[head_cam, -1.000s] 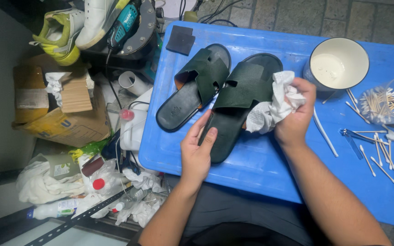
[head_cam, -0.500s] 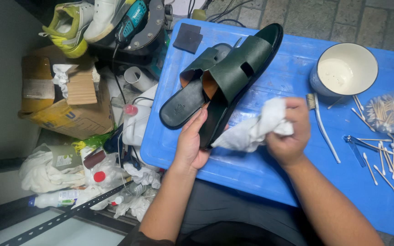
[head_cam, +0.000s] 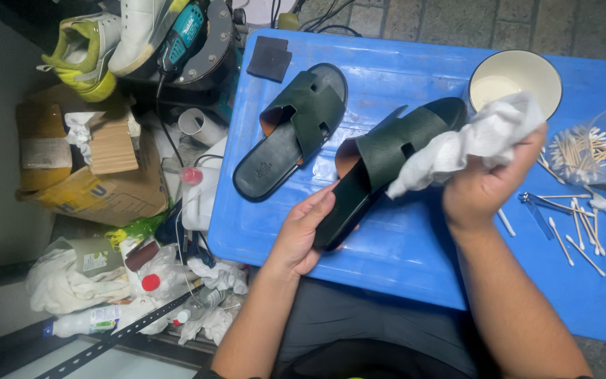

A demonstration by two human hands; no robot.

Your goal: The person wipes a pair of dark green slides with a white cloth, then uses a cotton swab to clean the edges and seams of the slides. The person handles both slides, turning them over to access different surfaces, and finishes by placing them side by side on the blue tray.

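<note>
Sandals (head_cam: pixel 387 168): two, dark green; hands (head_cam: pixel 303 235): two; cloth (head_cam: pixel 471 140): one

Sandal (head_cam: pixel 387 165) toe under white cloth (head_cam: pixel 471 140)

The left hand (head_cam: pixel 301 235) grips the heel of a dark green sandal (head_cam: pixel 387 165), fingers (head_cam: pixel 320 203) curled over its edge. The right hand (head_cam: pixel 485 186) presses a white cloth (head_cam: pixel 471 140) against its strap. A second sandal (head_cam: pixel 292 130) lies beyond the left fingers on the blue worktop (head_cam: pixel 401 245).
</note>
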